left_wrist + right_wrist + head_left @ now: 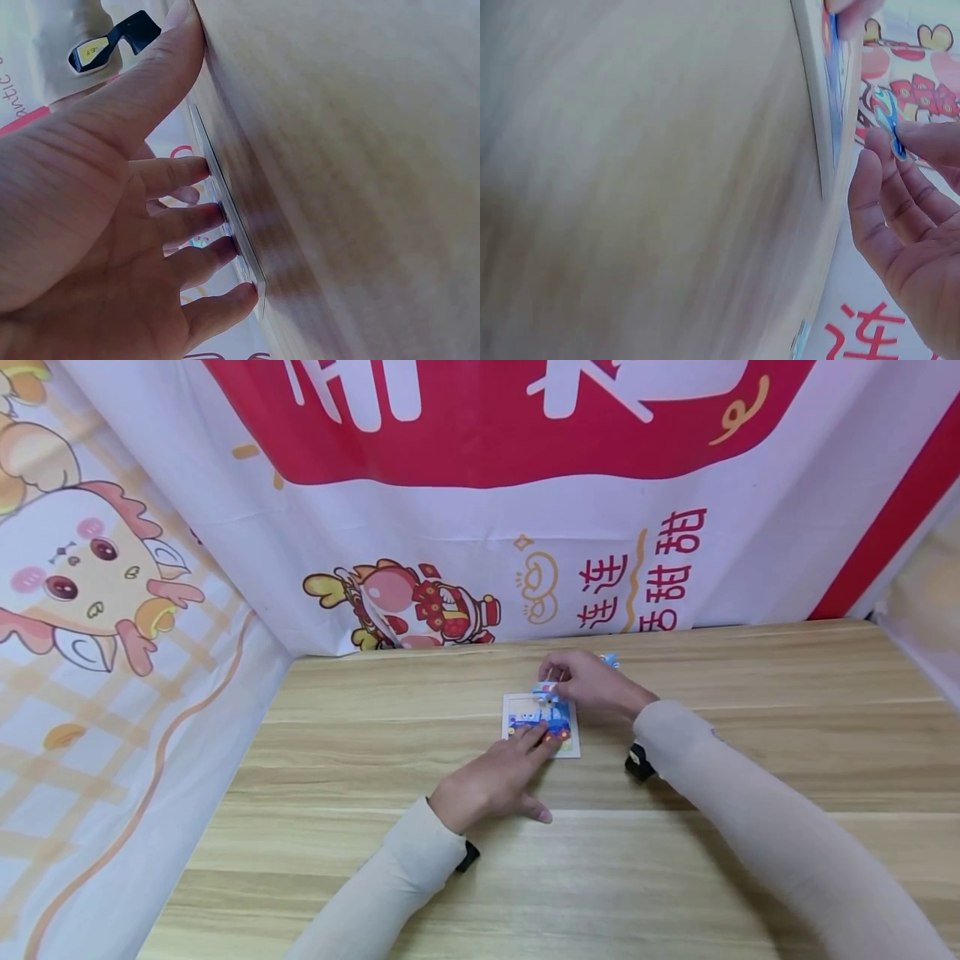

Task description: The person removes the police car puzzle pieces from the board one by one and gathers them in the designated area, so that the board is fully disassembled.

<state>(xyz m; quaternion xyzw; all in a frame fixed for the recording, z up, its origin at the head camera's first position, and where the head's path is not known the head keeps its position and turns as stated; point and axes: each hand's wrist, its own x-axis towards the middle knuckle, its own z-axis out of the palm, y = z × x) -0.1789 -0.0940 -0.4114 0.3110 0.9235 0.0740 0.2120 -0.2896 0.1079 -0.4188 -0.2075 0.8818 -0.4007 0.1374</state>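
Note:
A small square puzzle board (570,748) with a pale frame and a blue cartoon vehicle picture lies flat on the wooden table. My left hand (498,777) rests its straight fingertips on the lower part of the board, the thumb spread apart on the table side. Between thumb and fingers my right hand (588,681) pinches a flat puzzle piece (886,112) with blue, white and red print, held just above the board's upper edge. Seen from the left wrist, the board's edge (238,232) runs beneath the fingertips.
Another blue puzzle piece (610,660) lies on the table (337,760) behind the right hand. A printed cloth (450,518) hangs along the table's back edge, and another cloth (112,693) hangs on the left. Dark wrist straps (640,763) show at both cuffs.

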